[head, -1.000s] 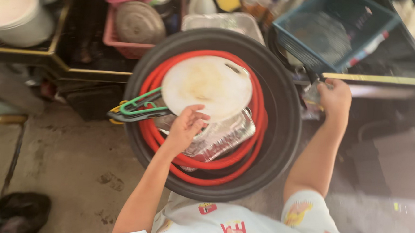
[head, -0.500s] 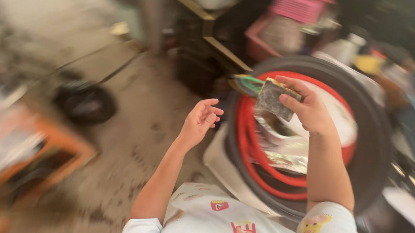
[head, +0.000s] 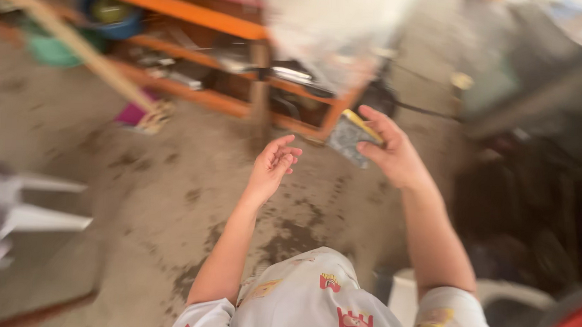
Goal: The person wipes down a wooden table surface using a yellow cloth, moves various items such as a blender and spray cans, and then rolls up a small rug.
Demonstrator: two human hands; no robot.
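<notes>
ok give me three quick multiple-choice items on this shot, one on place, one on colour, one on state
1. Where is the small flat grey pad?
A. on the floor
B. in the right hand
C. on the shelf

2. What colour is the shelf frame?
A. orange
B. blue
C. white

3. How is the left hand?
A. gripping the pad
B. flat on the floor
C. empty, fingers loosely curled

Answers: 1 B, the fingers pinch its edge; 2 A, its rails are orange; 3 C, nothing is in it and it hangs in the air.
</notes>
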